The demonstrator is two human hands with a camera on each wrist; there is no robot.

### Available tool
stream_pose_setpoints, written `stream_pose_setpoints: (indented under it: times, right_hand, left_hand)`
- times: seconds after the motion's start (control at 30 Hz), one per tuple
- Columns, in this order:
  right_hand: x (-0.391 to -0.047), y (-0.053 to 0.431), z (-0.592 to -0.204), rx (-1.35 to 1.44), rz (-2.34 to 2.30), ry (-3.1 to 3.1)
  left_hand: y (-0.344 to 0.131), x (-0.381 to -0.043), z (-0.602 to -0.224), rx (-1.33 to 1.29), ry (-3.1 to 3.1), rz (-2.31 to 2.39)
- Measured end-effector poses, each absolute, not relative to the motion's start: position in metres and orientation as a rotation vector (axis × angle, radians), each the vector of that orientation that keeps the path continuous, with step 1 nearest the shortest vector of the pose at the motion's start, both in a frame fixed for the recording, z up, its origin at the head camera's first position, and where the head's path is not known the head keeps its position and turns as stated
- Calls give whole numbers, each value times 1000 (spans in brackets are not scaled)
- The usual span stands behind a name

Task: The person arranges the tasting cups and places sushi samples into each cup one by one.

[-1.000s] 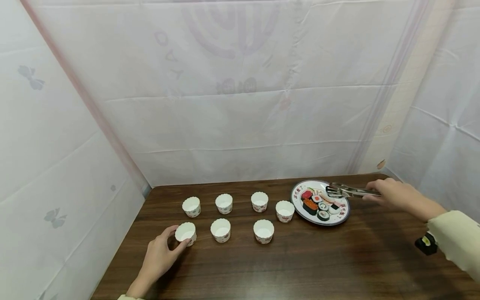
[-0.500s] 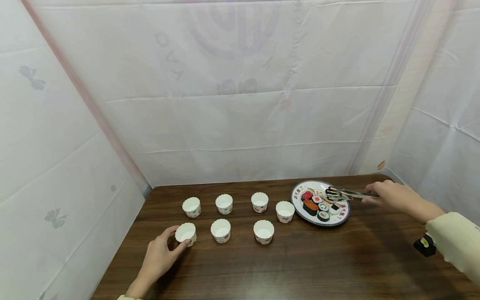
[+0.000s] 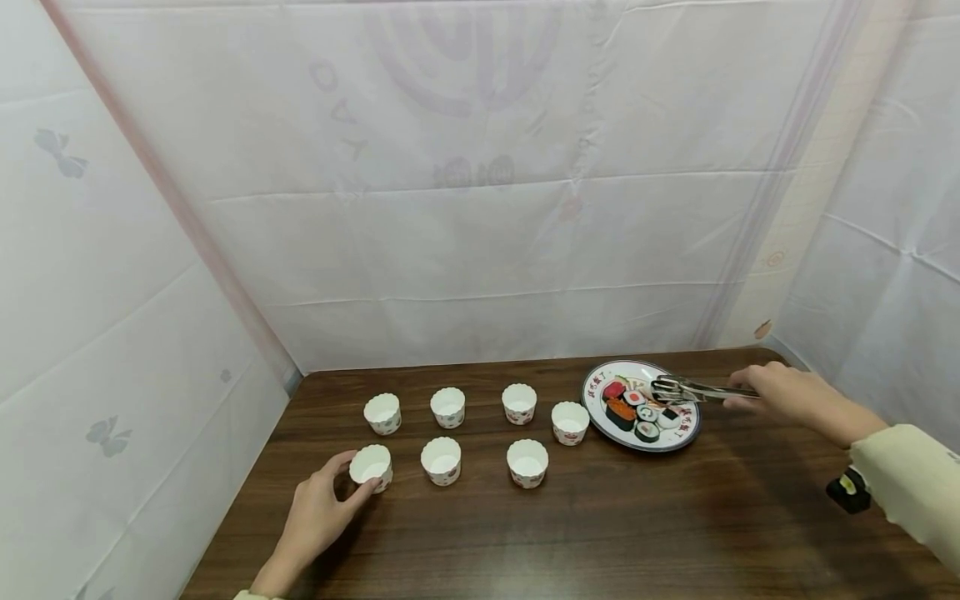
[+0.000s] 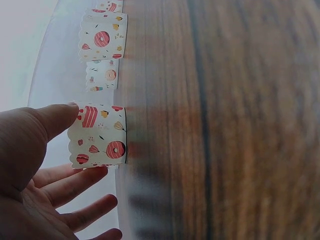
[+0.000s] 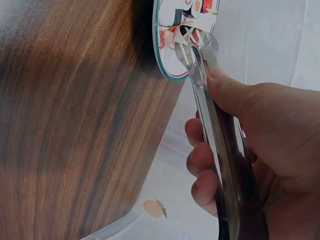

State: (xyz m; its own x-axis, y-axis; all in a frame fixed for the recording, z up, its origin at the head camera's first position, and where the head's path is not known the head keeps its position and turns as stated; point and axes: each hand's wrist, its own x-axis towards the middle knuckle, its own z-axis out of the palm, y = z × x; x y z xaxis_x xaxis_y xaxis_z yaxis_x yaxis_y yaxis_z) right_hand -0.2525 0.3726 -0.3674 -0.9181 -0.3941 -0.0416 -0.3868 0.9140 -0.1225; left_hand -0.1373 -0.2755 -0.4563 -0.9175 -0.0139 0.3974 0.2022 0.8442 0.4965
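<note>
Paper cup (image 3: 371, 467) pinched by left hand (image 3: 318, 508). Tongs (image 3: 710, 388) gripped by right hand (image 3: 791, 393), tips ahead of it over sushi (image 3: 620, 413) on plate (image 3: 624, 369). Pick-up step, apparently; steady squeeze, then lift likely called for.

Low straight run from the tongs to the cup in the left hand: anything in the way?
Yes: the plate-side cup and the middle front-row cup stand on the line from the tongs to the held cup. Above their rims, nothing visible blocks it.
</note>
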Motion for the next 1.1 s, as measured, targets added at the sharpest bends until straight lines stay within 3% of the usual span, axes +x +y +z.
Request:
stream_pose_setpoints:
  times: [1.1]
  right_hand:
    - [-255,378,-357,-723,-140,3162]
  left_hand:
    - [-278,-138,-458,-119,-2665,-783]
